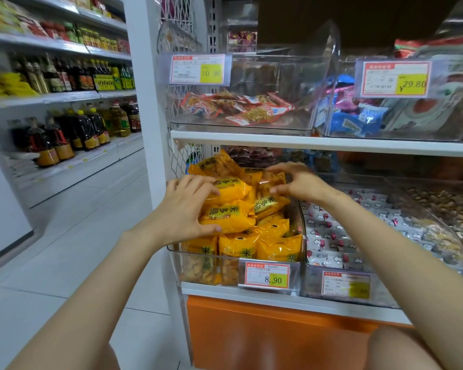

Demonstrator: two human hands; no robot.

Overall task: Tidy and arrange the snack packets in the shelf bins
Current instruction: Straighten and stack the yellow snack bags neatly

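Yellow packets fill the clear bin at the left end of the lower shelf. They're piled above its rim, some standing along the front, others lying flat on top. Your L hand grips two of the flat ones at the pile's left side: fingers pressed together over the top packet, thumb tucked under the lower one. Your R hand sits at the back right of the pile w/ fingers bent and spread, thumb tip touching a packet; can't tell if it's actually pinching it. An 8.90 price tag is clipped to the bin's front. Just beside it on the right is a bin of white packets w/ red marks, then a bin of brown mixed snacks, too blurry to ID. On the upper shelf, red-and-orange packets lie in a clear bin behind a 10.90 tag. Next to them are blue and pink packets and a 29.80 tag. An orange panel runs under the lower shelf. Across the aisle on your left, shelves hold oil and sauce bottles.
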